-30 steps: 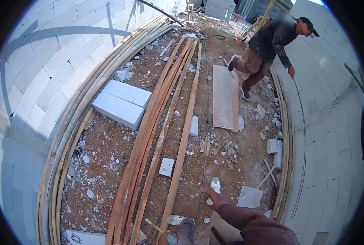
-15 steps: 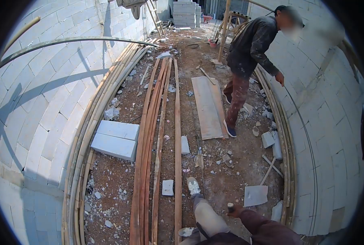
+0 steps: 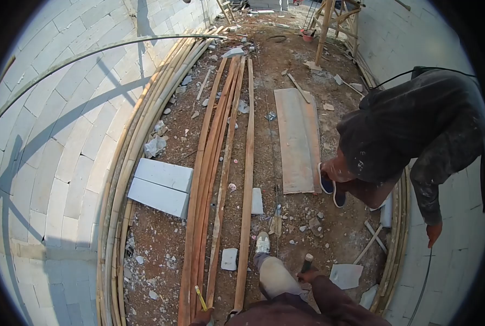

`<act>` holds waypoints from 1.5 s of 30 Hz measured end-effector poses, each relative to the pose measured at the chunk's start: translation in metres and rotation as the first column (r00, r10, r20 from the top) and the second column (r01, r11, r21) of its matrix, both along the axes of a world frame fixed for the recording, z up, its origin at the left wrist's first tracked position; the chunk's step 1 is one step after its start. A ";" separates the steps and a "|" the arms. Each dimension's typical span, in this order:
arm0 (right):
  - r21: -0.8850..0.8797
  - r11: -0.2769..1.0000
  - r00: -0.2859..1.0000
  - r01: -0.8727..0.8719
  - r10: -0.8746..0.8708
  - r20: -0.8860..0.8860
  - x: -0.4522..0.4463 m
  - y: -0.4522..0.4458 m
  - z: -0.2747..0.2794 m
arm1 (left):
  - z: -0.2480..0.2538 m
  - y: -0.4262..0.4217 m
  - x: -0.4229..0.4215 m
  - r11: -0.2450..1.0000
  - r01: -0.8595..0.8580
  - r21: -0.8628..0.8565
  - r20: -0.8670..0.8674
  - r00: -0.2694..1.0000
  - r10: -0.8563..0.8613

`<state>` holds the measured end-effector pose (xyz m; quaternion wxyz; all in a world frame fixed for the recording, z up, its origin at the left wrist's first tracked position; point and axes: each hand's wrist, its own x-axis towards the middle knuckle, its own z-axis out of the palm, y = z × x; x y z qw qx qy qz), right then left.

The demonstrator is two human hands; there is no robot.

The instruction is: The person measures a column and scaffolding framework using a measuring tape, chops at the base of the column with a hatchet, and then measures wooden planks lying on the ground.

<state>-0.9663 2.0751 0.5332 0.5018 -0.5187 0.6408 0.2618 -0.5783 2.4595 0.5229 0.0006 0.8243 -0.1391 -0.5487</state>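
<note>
My right hand point(image 3: 310, 275) is closed around a short tool with a dark shaft and pale blunt end point(image 3: 308, 263), beside my right leg; its kind does not show. At the bottom edge, my left hand point(image 3: 204, 315) is closed on a thin yellow stick-like thing point(image 3: 200, 298), over the lower ends of the reddish wooden planks point(image 3: 199, 217). A single wooden plank point(image 3: 247, 179) lies between those planks and my forward shoe. Small pale block pieces point(image 3: 229, 259) rest on the dirt nearby.
A co-worker point(image 3: 405, 125) bends close on my right, holding a thin dark rod point(image 3: 424, 282). Bamboo poles point(image 3: 124, 163) line the left block wall point(image 3: 52, 206). Two white blocks point(image 3: 161, 187) sit beside the planks. A flat board point(image 3: 297, 141) lies ahead, with rubble around.
The co-worker has come nearer on the right and bends lower, rod still in hand. My left hand has come into view with the yellow thing. The view has tilted down.
</note>
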 end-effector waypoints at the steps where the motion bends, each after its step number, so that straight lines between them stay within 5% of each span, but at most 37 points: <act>1: -0.126 0.992 0.984 0.031 -0.008 0.177 0.007 -0.028 -0.012 | 0.047 -0.058 0.006 0.998 -0.049 -0.026 -0.051 0.998 0.047; 3: -0.317 0.937 0.914 0.145 -0.004 0.406 0.034 -0.083 -0.006 | 0.044 -0.117 0.026 0.998 -0.004 0.056 0.151 0.989 -0.005; 6: -0.495 0.805 0.732 0.326 0.117 0.671 0.083 -0.147 0.089 | 0.060 -0.205 0.055 0.935 -0.220 -0.276 0.092 0.963 0.254; 9: -0.549 0.733 0.666 0.401 0.178 0.724 0.103 -0.181 0.114 | 0.047 -0.266 0.084 0.917 -0.237 -0.321 0.078 0.958 0.275; 10: -0.689 0.637 0.704 0.345 0.310 0.639 0.105 -0.188 0.120 | 0.048 -0.292 0.091 0.917 -0.224 -0.330 0.076 0.962 0.263; 13: -0.653 0.662 0.682 0.368 0.285 0.674 0.104 -0.203 0.135 | 0.024 -0.332 0.103 0.939 -0.134 -0.317 0.075 0.983 0.165; 16: -0.665 0.608 0.674 0.434 0.271 0.688 0.102 -0.217 0.159 | 0.033 -0.377 0.099 0.985 0.120 -0.121 0.105 0.989 -0.107; 18: -0.623 0.596 0.673 0.506 0.178 0.717 0.103 -0.227 0.165 | 0.002 -0.392 0.112 0.767 0.628 -0.136 -0.009 0.773 -0.634; 19: -0.601 0.586 0.668 0.543 0.132 0.732 0.104 -0.232 0.169 | -0.016 -0.398 0.115 0.639 0.753 -0.158 0.006 0.648 -0.762; 20: -0.575 0.601 0.681 0.556 0.068 0.729 0.108 -0.242 0.181 | -0.029 -0.409 0.120 0.492 0.852 -0.177 0.028 0.504 -0.863; 23: -0.582 0.599 0.720 0.550 0.012 0.694 0.118 -0.292 0.174 | -0.054 -0.474 0.128 0.374 0.926 -0.043 -0.106 0.368 -0.924; 26: -0.573 0.638 0.756 0.515 -0.024 0.654 0.137 -0.368 0.169 | -0.076 -0.549 0.157 0.442 0.849 -0.289 -0.106 0.430 -0.896; 30: -0.615 0.628 0.723 0.477 0.118 0.681 0.187 -0.501 0.148 | -0.084 -0.726 0.225 0.614 0.736 -0.286 0.007 0.642 -0.767; 33: -0.616 0.689 0.680 0.383 0.241 0.692 0.234 -0.605 0.193 | -0.071 -0.800 0.253 0.739 0.611 -0.285 0.034 0.776 -0.630; 35: -0.652 0.676 0.623 0.344 0.355 0.697 0.269 -0.661 0.210 | 0.006 -0.892 0.263 0.906 0.354 -0.233 0.150 0.933 -0.326; 38: -0.629 0.657 0.549 0.416 0.370 0.750 0.315 -0.734 0.236 | 0.016 -0.989 0.302 0.876 0.053 -0.479 0.043 0.998 -0.037; 41: -0.687 0.588 0.496 0.427 0.483 0.722 0.350 -0.788 0.257 | 0.071 -1.063 0.304 0.716 -0.170 -0.677 -0.083 0.984 0.156; 44: -0.709 0.586 0.482 0.392 0.526 0.701 0.368 -0.838 0.268 | 0.127 -1.107 0.296 0.647 -0.478 -0.594 -0.366 0.877 0.312; 45: -0.706 0.598 0.482 0.380 0.523 0.703 0.373 -0.853 0.266 | 0.078 -1.109 0.316 0.664 -0.386 -0.640 -0.323 0.920 0.223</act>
